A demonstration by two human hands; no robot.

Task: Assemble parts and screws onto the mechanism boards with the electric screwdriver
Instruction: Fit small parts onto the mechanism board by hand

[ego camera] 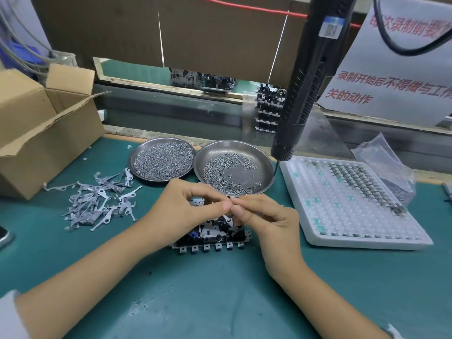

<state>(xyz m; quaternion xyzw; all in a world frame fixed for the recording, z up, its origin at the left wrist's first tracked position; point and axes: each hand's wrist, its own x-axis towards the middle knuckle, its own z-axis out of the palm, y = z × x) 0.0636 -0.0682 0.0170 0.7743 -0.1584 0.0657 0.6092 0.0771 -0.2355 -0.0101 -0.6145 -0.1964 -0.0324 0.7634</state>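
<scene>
A mechanism board [215, 237] with black and metal parts lies on the green mat, partly hidden under my hands. My left hand [188, 209] and my right hand [264, 216] meet fingertip to fingertip just above it, pinching something too small to make out. The black electric screwdriver [305, 89] hangs untouched from above at the right, its bit pointing down beside the right screw dish [263, 165]. A left dish [161, 160] is heaped with screws. Grey metal lever parts [100, 201] lie scattered to the left.
An open cardboard box [46, 128] stands at the left. A white foam tray [352, 204] with rows of small parts and a plastic bag [384, 165] sit at the right. Stacked boards [269, 106] stand behind the dishes. A printed paper notice [391, 69] hangs at the back right.
</scene>
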